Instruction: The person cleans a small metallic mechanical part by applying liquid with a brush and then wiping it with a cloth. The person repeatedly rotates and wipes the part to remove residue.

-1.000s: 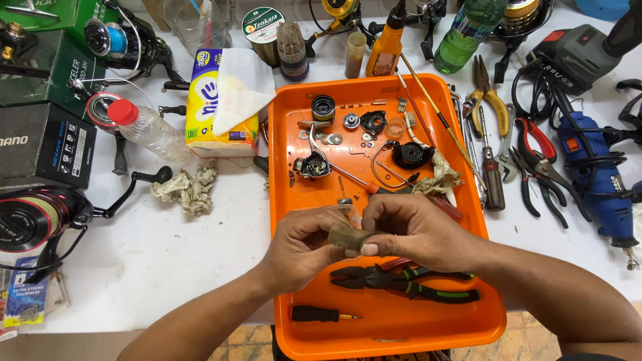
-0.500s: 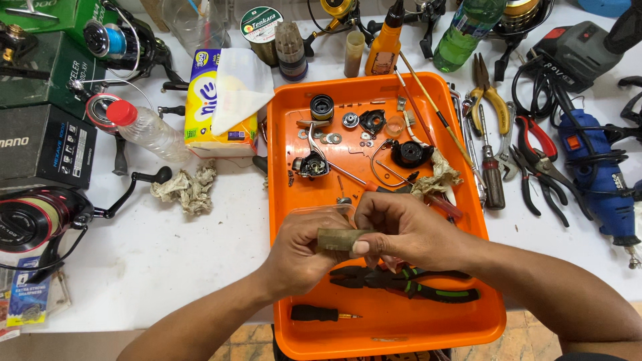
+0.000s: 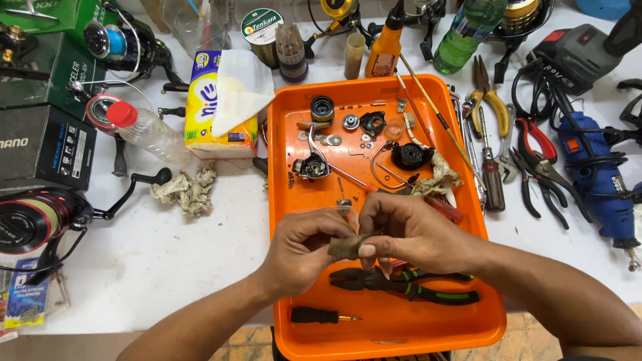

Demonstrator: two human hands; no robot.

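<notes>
Both hands meet over the orange tray [image 3: 284, 200]: the left hand [image 3: 304, 249] and the right hand [image 3: 411, 234] pinch a small, grimy olive-brown rag [image 3: 348, 247] between thumbs and fingertips. What the rag wraps, if anything, is hidden. Just beneath them in the tray lie green-handled pliers [image 3: 408, 284] and a small black screwdriver [image 3: 321, 315]; farther up sit loose reel parts [image 3: 314, 166]. A crumpled cloth [image 3: 187, 190] rests on the white table [image 3: 167, 267].
</notes>
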